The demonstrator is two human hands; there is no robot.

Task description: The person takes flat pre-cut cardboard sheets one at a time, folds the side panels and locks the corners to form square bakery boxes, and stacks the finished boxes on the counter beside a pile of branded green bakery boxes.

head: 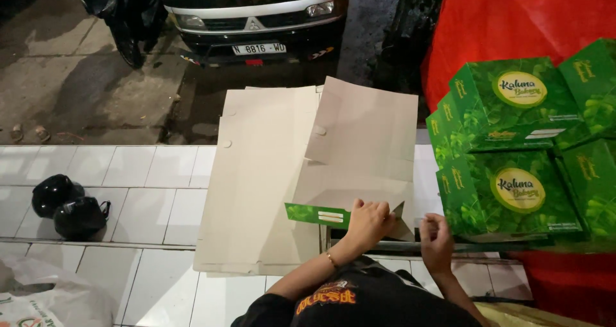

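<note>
The left hand (367, 221) is curled over the near edge of a half-folded cardboard box blank (359, 147), fingers closed on the flap next to its green printed side panel (317, 214). The right hand (436, 240) is loosely closed just to the right, at the blank's lower right corner; whether it actually pinches the card or only touches it cannot be told. The blank stands partly raised, plain grey-white inside facing up, on top of a stack of flat unfolded blanks (253, 198) lying over the white tiled ledge (147, 186). Thin card like this looks light and stiff along its panels but floppy at the scored creases, so it is probably best held near the fold lines and edges, where it will not buckle. To the right, finished green boxes (507, 141) are piled against red cloth (513, 19). Two dark helmets (67, 205) sit on the tiles at left.
</note>
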